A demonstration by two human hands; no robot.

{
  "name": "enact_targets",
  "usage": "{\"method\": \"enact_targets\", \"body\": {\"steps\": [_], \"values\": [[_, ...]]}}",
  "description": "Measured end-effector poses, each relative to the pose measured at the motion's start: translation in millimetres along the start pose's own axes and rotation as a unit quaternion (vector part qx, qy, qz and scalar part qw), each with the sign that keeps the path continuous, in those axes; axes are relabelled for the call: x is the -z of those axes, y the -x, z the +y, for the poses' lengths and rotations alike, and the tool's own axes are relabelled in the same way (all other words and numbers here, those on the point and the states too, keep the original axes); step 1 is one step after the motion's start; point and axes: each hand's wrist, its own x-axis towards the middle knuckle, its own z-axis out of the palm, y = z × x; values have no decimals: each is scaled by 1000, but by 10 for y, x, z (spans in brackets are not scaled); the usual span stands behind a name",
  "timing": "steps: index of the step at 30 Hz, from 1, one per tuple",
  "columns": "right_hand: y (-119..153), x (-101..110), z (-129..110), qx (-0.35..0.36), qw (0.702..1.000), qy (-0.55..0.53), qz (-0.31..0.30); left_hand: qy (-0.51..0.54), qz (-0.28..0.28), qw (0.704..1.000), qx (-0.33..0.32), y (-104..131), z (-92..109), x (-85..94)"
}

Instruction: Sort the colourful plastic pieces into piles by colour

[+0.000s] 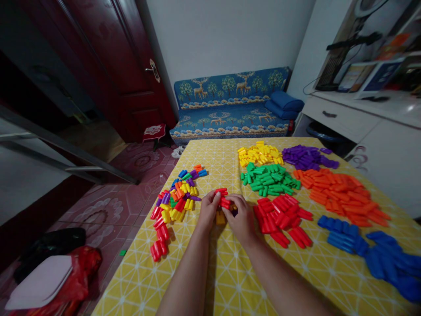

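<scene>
Over the middle of the table my left hand [209, 207] is closed on red tube-shaped plastic pieces [221, 192], thumb on top. My right hand [242, 216] meets it from the right, its fingers closed on the lower red piece [225, 203]. Beneath the hands a dark yellow piece [220, 217] partly shows; whether it is held or lies on the cloth I cannot tell. Left of my hands lies a mixed-colour cluster of pieces [179, 193], with several red ones [158, 250] at its near end. A pile of red pieces [279, 215] lies just right of my right hand.
Beyond the red pile lie piles of green [269, 179], yellow [259, 153], purple [305, 157], orange [342, 195] and blue pieces [388, 259]. A yellow patterned cloth [131, 285] covers the table. A blue sofa [230, 120] stands behind, a white cabinet [388, 153] at right.
</scene>
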Motion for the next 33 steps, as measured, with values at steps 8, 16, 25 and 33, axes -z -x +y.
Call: {"method": "enact_targets", "body": {"steps": [8, 16, 25, 33], "values": [[-116, 270, -8, 22, 997, 59, 35, 24, 12, 1000, 5, -1, -51, -18], [-437, 1053, 320, -139, 977, 131, -94, -1, 16, 1000, 19, 17, 1, -52], [-412, 1017, 247, -58, 969, 186, -152, -99, -96, 990, -31, 54, 10, -42], [-214, 447, -87, -49, 983, 39, -170, -167, -134, 975, -59, 69, -36, -2]]}}
